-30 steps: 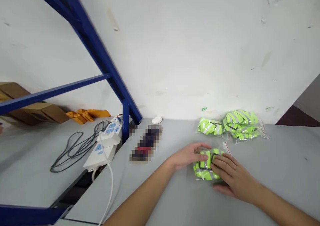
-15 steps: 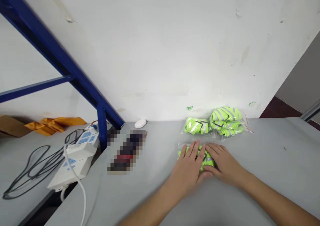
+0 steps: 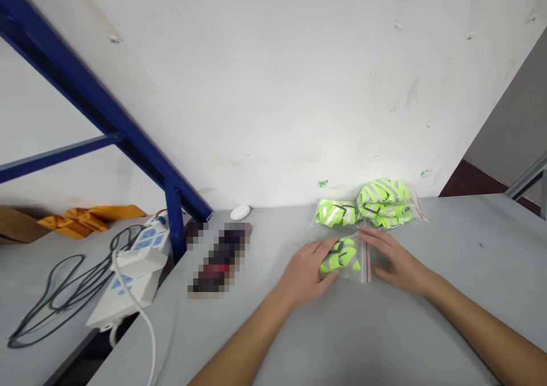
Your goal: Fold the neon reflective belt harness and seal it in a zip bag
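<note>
A clear zip bag (image 3: 354,273) with a bundle of neon-green reflective straps (image 3: 342,255) in it lies flat on the grey tabletop. Around its left end curl the thumb and fingers of my left hand (image 3: 306,271), which grips it. My right hand (image 3: 396,263) is open just right of the bag's red seal line, thumb and fingers apart; whether the fingertips touch the bag's edge I cannot tell. Behind it, by the wall, rest more bags of the same straps: a single one (image 3: 335,212) at left and a stacked pile (image 3: 384,204) at right.
A white oval object (image 3: 240,212) sits at the wall, with a blurred-out dark item (image 3: 220,261) in front of it. To the left stand a blue metal frame (image 3: 173,215), white power strips (image 3: 132,295), black cable (image 3: 47,295) and orange packets (image 3: 92,218).
My right hand has lifted off the straps and shifted right, uncovering the bag's red seal. My left hand has slid from on top to the bag's left end.
</note>
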Available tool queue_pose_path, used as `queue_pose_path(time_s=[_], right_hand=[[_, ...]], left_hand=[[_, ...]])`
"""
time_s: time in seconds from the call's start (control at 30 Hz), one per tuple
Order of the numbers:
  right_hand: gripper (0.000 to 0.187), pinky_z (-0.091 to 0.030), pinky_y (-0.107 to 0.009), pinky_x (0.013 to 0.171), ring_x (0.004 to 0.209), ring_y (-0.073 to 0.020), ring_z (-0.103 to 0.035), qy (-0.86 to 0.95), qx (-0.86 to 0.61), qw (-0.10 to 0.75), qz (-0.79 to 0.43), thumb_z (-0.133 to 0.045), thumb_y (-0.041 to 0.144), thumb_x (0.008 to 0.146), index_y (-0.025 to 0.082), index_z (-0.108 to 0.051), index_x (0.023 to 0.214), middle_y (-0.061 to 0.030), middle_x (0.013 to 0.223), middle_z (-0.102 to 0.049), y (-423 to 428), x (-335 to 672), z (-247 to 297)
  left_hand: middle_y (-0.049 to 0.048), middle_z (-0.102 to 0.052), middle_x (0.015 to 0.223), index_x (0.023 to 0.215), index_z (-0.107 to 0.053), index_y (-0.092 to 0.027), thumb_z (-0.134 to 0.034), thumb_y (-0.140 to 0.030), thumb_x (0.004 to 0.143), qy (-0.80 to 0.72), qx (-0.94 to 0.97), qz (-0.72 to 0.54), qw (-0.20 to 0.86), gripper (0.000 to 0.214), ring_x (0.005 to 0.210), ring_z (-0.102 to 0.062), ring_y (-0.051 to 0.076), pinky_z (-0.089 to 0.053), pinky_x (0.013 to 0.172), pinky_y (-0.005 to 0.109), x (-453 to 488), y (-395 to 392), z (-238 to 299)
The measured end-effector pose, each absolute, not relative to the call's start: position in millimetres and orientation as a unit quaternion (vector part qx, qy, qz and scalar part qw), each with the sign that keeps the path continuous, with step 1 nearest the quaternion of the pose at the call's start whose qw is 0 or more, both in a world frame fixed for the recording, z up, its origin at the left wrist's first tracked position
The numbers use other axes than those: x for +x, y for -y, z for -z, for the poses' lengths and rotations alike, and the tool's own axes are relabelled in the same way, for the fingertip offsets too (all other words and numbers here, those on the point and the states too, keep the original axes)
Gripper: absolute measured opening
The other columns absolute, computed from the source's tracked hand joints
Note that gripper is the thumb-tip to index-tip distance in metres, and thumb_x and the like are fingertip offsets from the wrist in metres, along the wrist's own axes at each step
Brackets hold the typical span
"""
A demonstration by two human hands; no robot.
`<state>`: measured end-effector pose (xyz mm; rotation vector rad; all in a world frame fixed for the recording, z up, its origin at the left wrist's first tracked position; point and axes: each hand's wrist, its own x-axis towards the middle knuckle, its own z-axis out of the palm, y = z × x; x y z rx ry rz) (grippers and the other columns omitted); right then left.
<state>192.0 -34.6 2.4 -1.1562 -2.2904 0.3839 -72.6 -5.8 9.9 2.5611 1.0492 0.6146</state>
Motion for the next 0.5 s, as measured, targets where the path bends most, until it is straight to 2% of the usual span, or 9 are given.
queue_pose_path(time_s=[0.07, 0.13, 0.23, 0.3, 0.33, 0.4, 0.43, 0.5], right_hand=[[0.042, -0.040, -0.044, 0.103, 0.128, -0.0220, -0.048, 0.852, -0.399, 0.334, -0.055, -0.050, 0.021, 0.091, 0.029, -0.047, 0.132, -0.0075, 0.133, -0.057, 35.5, 186.6, -0.6], [0.027, -0.041, -0.044, 0.100, 0.113, -0.0196, -0.058, 0.846, -0.368, 0.385, 0.006, -0.049, 0.016, 0.093, 0.028, -0.056, 0.116, -0.0052, 0.114, -0.068, 37.3, 182.2, 0.1], [0.016, -0.042, -0.042, 0.093, 0.081, -0.0155, -0.064, 0.830, -0.372, 0.415, 0.017, -0.048, 0.016, 0.094, 0.025, -0.060, 0.097, -0.0023, 0.089, -0.071, 41.4, 178.2, -2.0], [0.015, -0.046, -0.037, 0.083, 0.066, -0.0138, -0.057, 0.811, -0.410, 0.415, -0.034, -0.047, 0.022, 0.095, 0.023, -0.060, 0.086, -0.0005, 0.072, -0.065, 44.8, 175.2, -4.0], [0.019, -0.047, -0.033, 0.074, 0.062, -0.0135, -0.054, 0.795, -0.436, 0.414, -0.078, -0.046, 0.026, 0.095, 0.022, -0.058, 0.080, 0.0004, 0.067, -0.061, 46.7, 173.0, -4.6], [0.029, -0.043, -0.026, 0.059, 0.059, -0.0133, -0.049, 0.758, -0.473, 0.409, -0.185, -0.042, 0.033, 0.096, 0.021, -0.052, 0.071, 0.0012, 0.062, -0.053, 50.6, 166.9, -5.2], [0.033, -0.040, -0.024, 0.055, 0.058, -0.0130, -0.048, 0.742, -0.479, 0.408, -0.234, -0.040, 0.036, 0.097, 0.021, -0.049, 0.069, 0.0014, 0.061, -0.051, 52.5, 163.4, -5.1], [0.037, -0.039, -0.023, 0.055, 0.058, -0.0121, -0.046, 0.727, -0.464, 0.405, -0.305, -0.038, 0.039, 0.097, 0.020, -0.046, 0.066, 0.0022, 0.062, -0.050, 55.9, 156.6, -4.5]], left_hand=[[0.0073, -0.066, 0.113, 0.136, -0.043, -0.024, -0.052, -0.045, 0.087, -0.329, 0.902, -0.230, 0.159, 0.054, 0.099, -0.062, 0.024, -0.044, 0.095, 0.040, -74.6, 4.3, -10.2], [0.0076, -0.067, 0.114, 0.133, -0.046, -0.024, -0.053, -0.051, 0.088, -0.285, 0.917, -0.243, 0.139, 0.053, 0.101, -0.062, 0.024, -0.035, 0.106, 0.044, -74.3, 3.7, -9.0], [0.0074, -0.067, 0.116, 0.128, -0.049, -0.024, -0.051, -0.046, 0.091, -0.304, 0.901, -0.302, 0.060, 0.044, 0.106, -0.061, 0.024, -0.017, 0.114, 0.052, -70.8, 3.7, -7.7], [0.0080, -0.067, 0.114, 0.124, -0.049, -0.024, -0.051, -0.033, 0.092, -0.358, 0.854, -0.377, -0.012, 0.034, 0.106, -0.060, 0.023, -0.017, 0.112, 0.056, -68.0, 4.2, -8.5], [0.0082, -0.067, 0.110, 0.120, -0.051, -0.023, -0.052, -0.027, 0.091, -0.377, 0.825, -0.419, -0.041, 0.029, 0.102, -0.060, 0.023, -0.024, 0.108, 0.055, -66.7, 4.8, -9.3], [0.0063, -0.066, 0.094, 0.104, -0.053, -0.022, -0.053, -0.019, 0.087, -0.372, 0.793, -0.479, -0.054, 0.017, 0.087, -0.061, 0.020, -0.041, 0.091, 0.044, -63.6, 7.9, -11.1], [0.0041, -0.064, 0.084, 0.094, -0.052, -0.022, -0.053, -0.016, 0.086, -0.348, 0.800, -0.488, -0.036, 0.010, 0.078, -0.059, 0.018, -0.045, 0.080, 0.038, -61.6, 10.5, -11.7], [-0.0002, -0.058, 0.067, 0.081, -0.048, -0.022, -0.050, -0.015, 0.086, -0.283, 0.840, -0.462, 0.030, 0.009, 0.062, -0.053, 0.015, -0.041, 0.063, 0.029, -56.2, 17.4, -11.9]])
